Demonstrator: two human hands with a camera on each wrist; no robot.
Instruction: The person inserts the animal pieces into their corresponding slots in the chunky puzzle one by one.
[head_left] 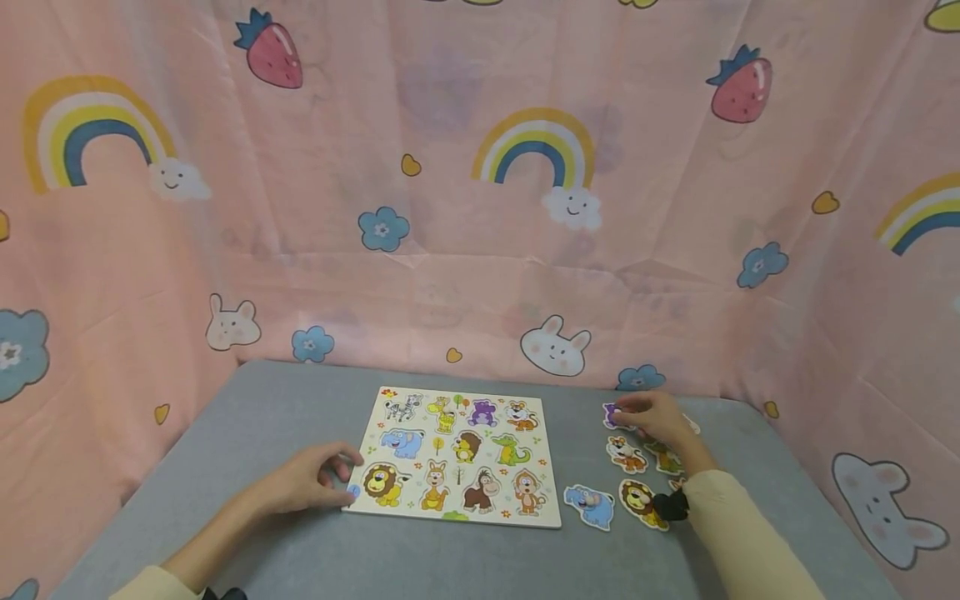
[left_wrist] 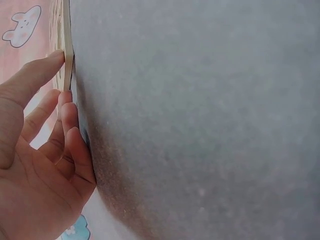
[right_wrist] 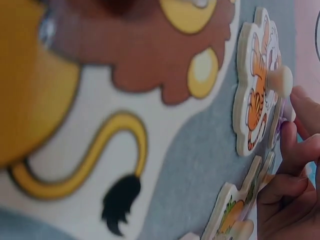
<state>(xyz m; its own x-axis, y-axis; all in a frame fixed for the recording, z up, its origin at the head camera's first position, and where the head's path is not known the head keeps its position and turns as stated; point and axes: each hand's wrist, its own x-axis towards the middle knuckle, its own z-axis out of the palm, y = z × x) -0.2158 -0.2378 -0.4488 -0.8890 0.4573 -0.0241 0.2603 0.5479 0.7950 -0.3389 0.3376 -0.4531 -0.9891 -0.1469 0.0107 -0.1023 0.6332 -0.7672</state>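
A wooden animal puzzle board [head_left: 480, 457] lies flat on the grey table. My left hand [head_left: 315, 479] rests at its near left corner, with thumb and fingertips touching the edge; in the left wrist view, the left hand [left_wrist: 42, 165] has its thumb on the board's edge [left_wrist: 68, 45]. On the right, my right hand [head_left: 660, 421] pinches a purple hippo puzzle piece [head_left: 611, 415]. The right wrist view shows the fingers [right_wrist: 287, 145] at this piece, partly hidden behind the tiger piece [right_wrist: 257, 85] with its wooden knob.
Several loose pieces lie right of the board: a blue elephant [head_left: 591, 507], a lion [head_left: 642, 503], a tiger [head_left: 626, 455] and a partly covered green piece [head_left: 663, 457]. A pink patterned curtain [head_left: 465, 317] stands behind the table and at both sides.
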